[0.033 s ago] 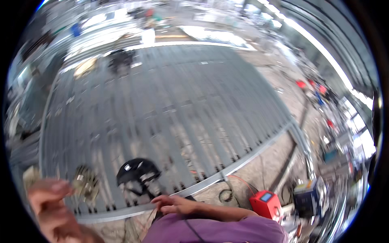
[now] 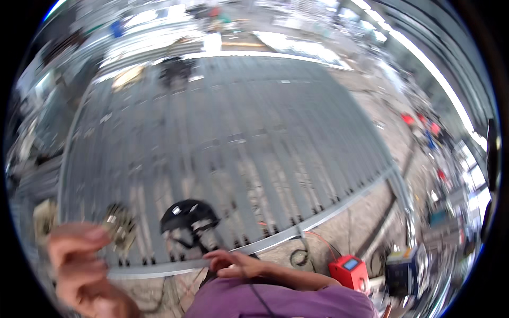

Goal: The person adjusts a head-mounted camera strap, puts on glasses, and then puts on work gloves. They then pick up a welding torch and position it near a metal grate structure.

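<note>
My left hand point(image 2: 82, 267) is raised close in front at the lower left. It is blurred, with its fingers curled together; whatever they may hold is hidden. My right hand point(image 2: 230, 264) is at the front edge of a large grey slatted metal panel point(image 2: 265, 132), its fingers partly spread. A dark cable point(image 2: 259, 298) runs past its wrist and over my purple shirt. Just beyond my right hand, a black helmet-like shell point(image 2: 190, 214) with dangling straps rests on the slats. I cannot tell whether my fingers touch the straps. Left of it lies a tan, glove-like item point(image 2: 121, 227).
A red box point(image 2: 349, 271) with a small screen stands at the lower right, beside a dark-blue box point(image 2: 405, 267). An orange cable point(image 2: 321, 238) and a black coil point(image 2: 299, 257) lie below the panel's edge. A dark object point(image 2: 177, 71) sits at the panel's far end.
The whole view has shifted, so the panel and helmet-like shell appear a little farther right. Both hands also appear slightly farther right, keeping much the same pose.
</note>
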`<state>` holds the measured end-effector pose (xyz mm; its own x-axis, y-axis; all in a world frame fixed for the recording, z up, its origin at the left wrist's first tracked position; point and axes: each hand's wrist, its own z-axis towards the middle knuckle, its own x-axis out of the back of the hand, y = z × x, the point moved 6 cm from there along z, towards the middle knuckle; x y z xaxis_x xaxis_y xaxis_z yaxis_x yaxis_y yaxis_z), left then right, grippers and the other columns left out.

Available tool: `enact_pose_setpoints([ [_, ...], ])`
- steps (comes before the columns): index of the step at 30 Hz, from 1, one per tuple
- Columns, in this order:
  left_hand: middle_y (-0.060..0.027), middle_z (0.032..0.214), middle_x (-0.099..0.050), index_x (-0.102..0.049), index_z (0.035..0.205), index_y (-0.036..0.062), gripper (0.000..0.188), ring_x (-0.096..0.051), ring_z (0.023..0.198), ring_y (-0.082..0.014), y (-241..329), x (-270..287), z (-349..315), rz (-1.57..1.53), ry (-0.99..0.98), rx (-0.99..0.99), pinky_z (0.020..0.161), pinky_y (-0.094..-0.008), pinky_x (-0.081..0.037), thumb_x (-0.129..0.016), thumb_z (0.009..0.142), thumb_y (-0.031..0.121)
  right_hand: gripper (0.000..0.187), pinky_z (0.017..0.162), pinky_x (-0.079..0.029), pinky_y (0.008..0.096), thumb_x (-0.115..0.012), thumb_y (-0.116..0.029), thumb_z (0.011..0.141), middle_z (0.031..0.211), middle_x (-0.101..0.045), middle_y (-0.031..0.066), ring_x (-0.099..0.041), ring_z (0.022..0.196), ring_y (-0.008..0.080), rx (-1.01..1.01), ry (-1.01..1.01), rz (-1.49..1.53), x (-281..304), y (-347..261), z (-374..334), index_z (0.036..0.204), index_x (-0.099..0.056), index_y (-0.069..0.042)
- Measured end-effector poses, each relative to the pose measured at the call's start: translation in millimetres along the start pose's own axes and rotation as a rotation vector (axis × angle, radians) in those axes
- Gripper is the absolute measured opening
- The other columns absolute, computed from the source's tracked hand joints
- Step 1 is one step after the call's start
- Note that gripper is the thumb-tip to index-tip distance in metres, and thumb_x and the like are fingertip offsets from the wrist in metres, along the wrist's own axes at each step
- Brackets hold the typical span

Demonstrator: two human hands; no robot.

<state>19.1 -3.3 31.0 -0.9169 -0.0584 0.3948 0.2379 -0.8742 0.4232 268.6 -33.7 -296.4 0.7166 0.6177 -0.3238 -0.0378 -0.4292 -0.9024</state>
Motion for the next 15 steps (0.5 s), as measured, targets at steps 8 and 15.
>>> enact_pose_setpoints([
  [8, -0.0197, 0.109, -0.073, -0.074, 0.109, -0.0012, 0.028, -0.07, 0.098, -0.0303, -78, -47, -111, -0.071, -0.063, 0.594, 0.088, -0.0394, -0.054, -0.074, 0.087, 0.016, 0.107, 0.096, -0.054, 0.0398, -0.081, -0.05, 0.089, 0.131, -0.062, 0.0183, -0.068, 0.101, 0.0248, 0.165, -0.117, 0.164, -6, -22, -6, 0.167, -0.023, -0.007],
  [15, -0.0118, 0.105, -0.074, -0.073, 0.11, 0.0042, 0.022, -0.074, 0.091, -0.0244, -114, -107, -294, 0.081, -0.128, 1.078, 0.08, -0.0361, -0.059, -0.077, 0.091, 0.015, 0.103, 0.077, -0.059, 0.0419, -0.028, -0.086, 0.098, 0.104, -0.07, 0.0208, -0.072, 0.084, 0.0322, 0.494, 0.154, 0.278, 64, -54, -18, 0.145, -0.054, 0.003],
])
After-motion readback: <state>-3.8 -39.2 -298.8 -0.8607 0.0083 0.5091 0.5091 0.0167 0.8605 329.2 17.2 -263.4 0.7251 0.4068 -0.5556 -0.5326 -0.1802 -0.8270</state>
